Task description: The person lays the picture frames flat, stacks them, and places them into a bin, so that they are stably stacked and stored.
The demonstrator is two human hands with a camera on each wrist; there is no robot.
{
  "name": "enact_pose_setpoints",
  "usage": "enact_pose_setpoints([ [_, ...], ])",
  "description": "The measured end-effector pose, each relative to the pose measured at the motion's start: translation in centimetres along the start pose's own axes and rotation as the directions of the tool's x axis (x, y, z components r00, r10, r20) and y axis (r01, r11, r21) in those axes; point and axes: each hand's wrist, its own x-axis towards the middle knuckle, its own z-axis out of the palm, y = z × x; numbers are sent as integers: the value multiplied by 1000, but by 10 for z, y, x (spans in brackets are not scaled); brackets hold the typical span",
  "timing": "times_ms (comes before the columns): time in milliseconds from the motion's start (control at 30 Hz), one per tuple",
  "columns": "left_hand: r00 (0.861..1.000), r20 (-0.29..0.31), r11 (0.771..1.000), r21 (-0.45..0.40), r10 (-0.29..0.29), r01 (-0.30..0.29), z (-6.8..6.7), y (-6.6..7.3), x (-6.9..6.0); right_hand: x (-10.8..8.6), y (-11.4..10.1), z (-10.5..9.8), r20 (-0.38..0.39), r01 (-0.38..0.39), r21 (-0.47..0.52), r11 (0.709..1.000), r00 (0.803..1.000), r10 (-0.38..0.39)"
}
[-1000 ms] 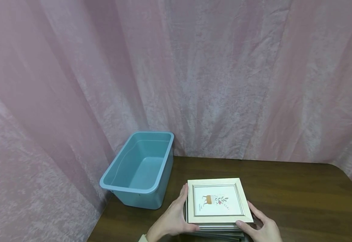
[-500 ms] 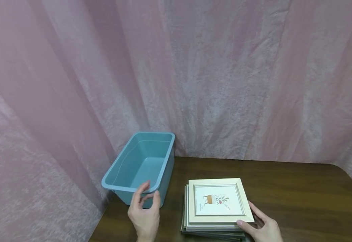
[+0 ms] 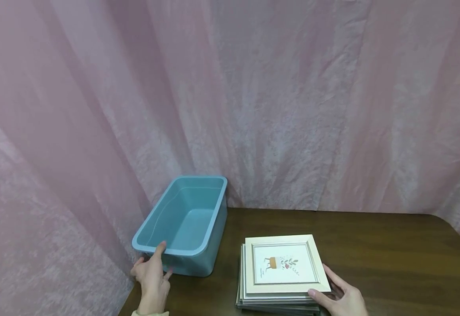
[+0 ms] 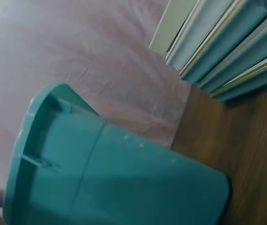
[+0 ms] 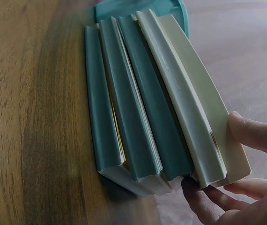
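Observation:
A blue plastic tub [image 3: 212, 245] stands at the back left of the table. At its near end my left hand [image 3: 150, 283] grips the rim, thumb over the edge and fingers against the outside. The tub's end wall [image 4: 114, 168] fills much of the left wrist view, where only fingertips show at the lower left. To the right lies a stack of picture frames [image 5: 124, 93]. A cream picture frame [image 3: 283, 263] with a plant print is on top. My right hand [image 3: 342, 298] pinches its near right corner, thumb on the face, fingers underneath.
The brown wooden table [image 3: 392, 259] stretches away to the right of the stack. A pink velvety curtain [image 3: 285, 109] hangs behind and along the left side, close to the tub.
My left hand has let go of the stack's left side, moved left and taken hold of the tub's near rim. My right hand stays on the top frame's corner.

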Motion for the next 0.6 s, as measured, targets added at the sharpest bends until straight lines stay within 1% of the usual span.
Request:
enact_pose_setpoints([
  [67,994,92,998,-18,-53,55,-1,-1,4,0,0,0,2,-6,6,1000,1000,6],
  [100,989,129,997,-23,-67,71,-1,-2,6,0,0,0,2,-7,8,1000,1000,7],
  [133,985,157,997,-24,-70,74,-1,-2,7,0,0,0,4,-10,10,1000,1000,10],
  [200,978,197,996,-41,-70,80,0,-1,8,0,1,0,5,-8,13,1000,1000,8],
  [267,975,216,995,-61,-60,75,1,1,9,-1,1,0,2,-5,11,1000,1000,5],
  [367,977,212,996,-73,-33,49,4,4,10,0,0,0,1,-3,4,1000,1000,3],
  [433,981,195,998,-65,-13,26,7,5,10,1,0,-1,0,-8,-3,1000,1000,8],
  [533,989,141,999,-34,43,-39,9,7,11,1,-1,-1,-1,-3,-7,1000,1000,3],
  [600,988,116,995,-11,102,-102,9,9,11,1,-1,0,-4,-3,-8,1000,1000,3],
])
